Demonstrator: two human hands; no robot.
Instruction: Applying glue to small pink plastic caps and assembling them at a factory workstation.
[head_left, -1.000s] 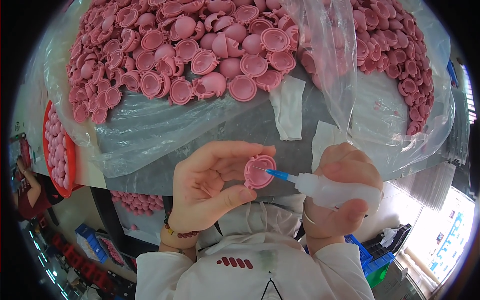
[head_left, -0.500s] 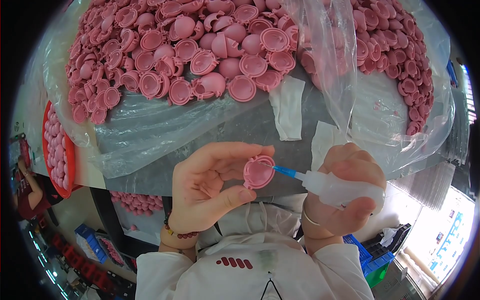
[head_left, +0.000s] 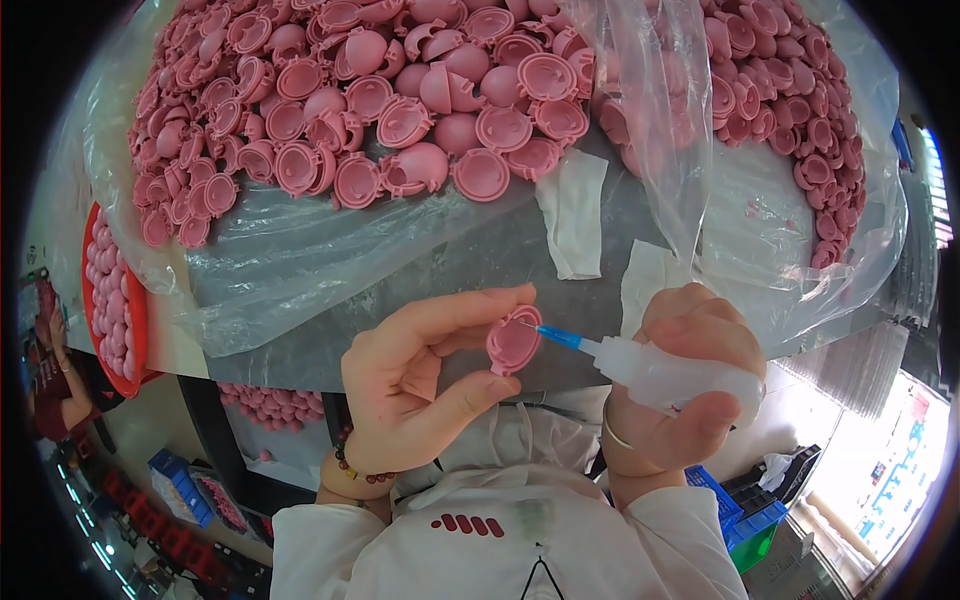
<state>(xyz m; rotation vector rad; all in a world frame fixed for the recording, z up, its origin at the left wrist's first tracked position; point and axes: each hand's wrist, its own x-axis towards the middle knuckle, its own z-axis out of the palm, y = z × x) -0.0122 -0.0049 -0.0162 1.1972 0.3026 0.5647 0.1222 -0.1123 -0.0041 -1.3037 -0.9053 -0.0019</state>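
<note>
Left hand (head_left: 420,390) pinches pink shell (head_left: 513,340); right hand (head_left: 680,390) grips glue bottle (head_left: 670,375), lying level, nozzle pointing left, touching shell's rim.

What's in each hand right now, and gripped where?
Left hand pinches a pink round cap by its rim, between thumb and fingers. Right hand wraps the body of a white squeeze bottle, its blue needle tip at the cap.

Needle tip (head_left: 524,324) hidden inside pink cap (head_left: 513,340).
</note>
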